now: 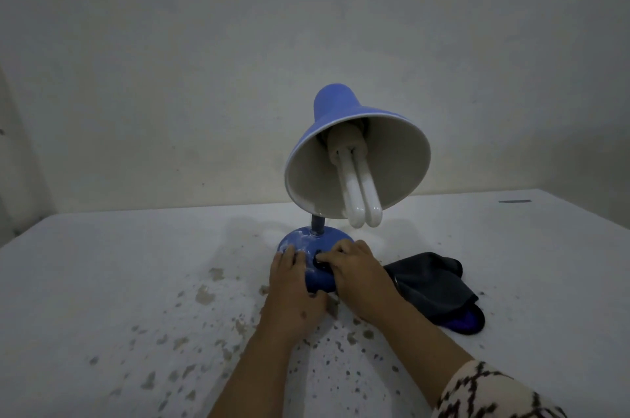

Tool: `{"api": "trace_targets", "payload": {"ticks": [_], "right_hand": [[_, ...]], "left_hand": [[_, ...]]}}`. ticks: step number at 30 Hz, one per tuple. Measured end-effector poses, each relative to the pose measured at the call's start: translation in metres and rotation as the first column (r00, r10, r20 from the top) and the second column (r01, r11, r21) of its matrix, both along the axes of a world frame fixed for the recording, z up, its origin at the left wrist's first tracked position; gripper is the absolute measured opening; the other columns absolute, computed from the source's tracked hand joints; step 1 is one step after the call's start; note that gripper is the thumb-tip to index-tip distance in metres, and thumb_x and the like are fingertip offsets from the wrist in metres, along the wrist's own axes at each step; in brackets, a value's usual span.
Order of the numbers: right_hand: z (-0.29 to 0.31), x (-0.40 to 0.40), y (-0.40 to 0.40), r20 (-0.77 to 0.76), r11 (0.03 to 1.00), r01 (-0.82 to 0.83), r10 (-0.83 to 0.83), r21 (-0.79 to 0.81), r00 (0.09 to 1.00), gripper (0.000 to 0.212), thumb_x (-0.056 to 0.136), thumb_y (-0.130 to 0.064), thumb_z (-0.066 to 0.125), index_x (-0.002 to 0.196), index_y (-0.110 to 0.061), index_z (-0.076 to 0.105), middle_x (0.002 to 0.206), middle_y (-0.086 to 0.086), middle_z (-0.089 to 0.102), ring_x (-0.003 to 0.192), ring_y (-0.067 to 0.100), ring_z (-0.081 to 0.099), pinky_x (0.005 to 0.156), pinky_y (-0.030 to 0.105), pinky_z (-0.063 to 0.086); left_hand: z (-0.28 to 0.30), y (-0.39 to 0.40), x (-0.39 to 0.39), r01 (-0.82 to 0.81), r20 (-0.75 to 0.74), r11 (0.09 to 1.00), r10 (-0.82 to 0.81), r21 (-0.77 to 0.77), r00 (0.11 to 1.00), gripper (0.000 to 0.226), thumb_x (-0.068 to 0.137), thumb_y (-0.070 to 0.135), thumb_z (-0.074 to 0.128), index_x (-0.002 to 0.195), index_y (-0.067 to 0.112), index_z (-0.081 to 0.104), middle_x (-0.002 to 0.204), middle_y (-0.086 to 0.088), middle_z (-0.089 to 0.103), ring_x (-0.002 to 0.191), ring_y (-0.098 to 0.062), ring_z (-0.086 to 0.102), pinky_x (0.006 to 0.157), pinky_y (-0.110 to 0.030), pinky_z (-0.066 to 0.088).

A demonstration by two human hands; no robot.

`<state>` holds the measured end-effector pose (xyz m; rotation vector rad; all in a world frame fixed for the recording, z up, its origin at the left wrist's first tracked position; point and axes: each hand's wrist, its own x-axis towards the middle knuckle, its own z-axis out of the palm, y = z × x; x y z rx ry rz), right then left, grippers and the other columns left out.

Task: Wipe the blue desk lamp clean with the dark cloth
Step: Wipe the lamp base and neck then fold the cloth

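- Blue lamp [341, 158] stands upright on the white table [102, 281], near the middle of the view, close to the wall [204, 42].
- Shade tilted toward the camera; pale inside and a twin-tube bulb [359, 189] visible. Socket end of the bulb lost in shadow.
- Lamp base [303, 243]: round, blue, with whitish smears on top. Its near half is covered by both hands.
- Neck [316, 225]: only a short stub shows between base and shade; the rest is hidden behind the shade.
- Left hand [293, 288]: fingers spread flat over the left front of the base, thumb low at the near edge. Grip is loose, pressing on the base rather than closed around it.
- Right hand [361, 278]: lies on the right side of the base, fingers curled at a dark round part on top. Whether they pinch it or only touch it cannot be told.
- Dark cloth [433, 284]: crumpled on the table just right of the right hand, held by neither hand. Its left edge is hidden behind that hand.
- A blue patch shows at the cloth's near corner; what it is cannot be made out.
- Patterned sleeve [494, 393] cut off at the lower right edge.
- Table surface is flecked with brownish chips; lighting is dim.
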<state>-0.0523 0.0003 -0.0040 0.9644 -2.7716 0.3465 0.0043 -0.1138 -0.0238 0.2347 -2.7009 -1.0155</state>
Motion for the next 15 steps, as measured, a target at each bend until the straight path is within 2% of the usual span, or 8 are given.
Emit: {"api": "trace_targets", "payload": {"ticks": [4, 6, 9, 11, 12, 15], "right_hand": [[0.002, -0.005, -0.006, 0.019, 0.992, 0.054, -0.057, 0.11, 0.998, 0.041, 0.092, -0.025, 0.047, 0.133, -0.026, 0.041, 0.133, 0.006, 0.038, 0.121, 0.028, 0.034, 0.105, 0.037, 0.035], [0.005, -0.01, -0.012, 0.05, 0.992, 0.086, -0.091, 0.093, 0.995, 0.039, 0.092, -0.026, 0.048, 0.131, -0.023, 0.047, 0.133, 0.008, 0.04, 0.12, 0.029, 0.038, 0.104, 0.037, 0.037], [0.014, -0.012, -0.012, 0.125, 0.988, 0.12, -0.108, -0.1, 0.986, 0.032, 0.091, -0.02, 0.049, 0.122, -0.016, 0.058, 0.128, 0.012, 0.053, 0.114, 0.029, 0.051, 0.102, 0.034, 0.041], [0.019, -0.008, -0.004, 0.09, 0.962, 0.108, -0.088, -0.251, 0.992, 0.031, 0.093, -0.013, 0.044, 0.119, -0.012, 0.061, 0.125, 0.013, 0.057, 0.112, 0.026, 0.054, 0.101, 0.029, 0.04], [0.018, -0.004, 0.0, 0.055, 0.961, 0.061, -0.048, -0.268, 0.997, 0.031, 0.094, -0.011, 0.043, 0.119, -0.012, 0.061, 0.125, 0.012, 0.057, 0.113, 0.025, 0.053, 0.101, 0.027, 0.037], [0.007, 0.004, 0.003, 0.005, 0.991, -0.076, 0.077, -0.113, 0.997, 0.035, 0.092, -0.013, 0.046, 0.126, -0.019, 0.054, 0.124, 0.01, 0.051, 0.112, 0.025, 0.047, 0.103, 0.032, 0.035]], "left_hand": [[0.003, 0.0, 0.002, 0.01, -0.004, 1.0, -0.01, 0.002, 1.0, 0.071, 0.093, 0.02, 0.048, 0.149, 0.013, 0.006, 0.159, -0.003, -0.008, 0.147, -0.017, -0.008, 0.117, -0.026, -0.003], [0.005, 0.001, 0.004, 0.018, -0.009, 1.0, -0.018, 0.015, 1.0, 0.07, 0.093, 0.019, 0.048, 0.149, 0.013, 0.006, 0.159, -0.003, -0.008, 0.147, -0.017, -0.007, 0.116, -0.025, -0.003], [0.006, 0.001, 0.004, 0.019, -0.012, 1.0, -0.019, 0.024, 1.0, 0.068, 0.094, 0.02, 0.047, 0.148, 0.012, 0.007, 0.159, -0.004, -0.004, 0.148, -0.018, -0.004, 0.116, -0.025, -0.001], [0.004, -0.001, 0.003, 0.007, -0.009, 1.0, -0.007, 0.027, 1.0, 0.069, 0.093, 0.021, 0.049, 0.149, 0.012, 0.008, 0.159, -0.003, -0.003, 0.148, -0.018, -0.004, 0.117, -0.026, 0.001], [0.003, -0.001, 0.003, 0.003, -0.006, 1.0, -0.003, 0.027, 1.0, 0.07, 0.093, 0.022, 0.049, 0.149, 0.012, 0.009, 0.159, -0.003, -0.003, 0.148, -0.018, -0.004, 0.117, -0.026, 0.001], [0.001, -0.001, 0.0, 0.005, 0.007, 1.0, -0.005, 0.003, 1.0, 0.073, 0.092, 0.023, 0.049, 0.149, 0.012, 0.006, 0.159, -0.003, -0.007, 0.148, -0.018, -0.006, 0.118, -0.026, 0.0]]}}
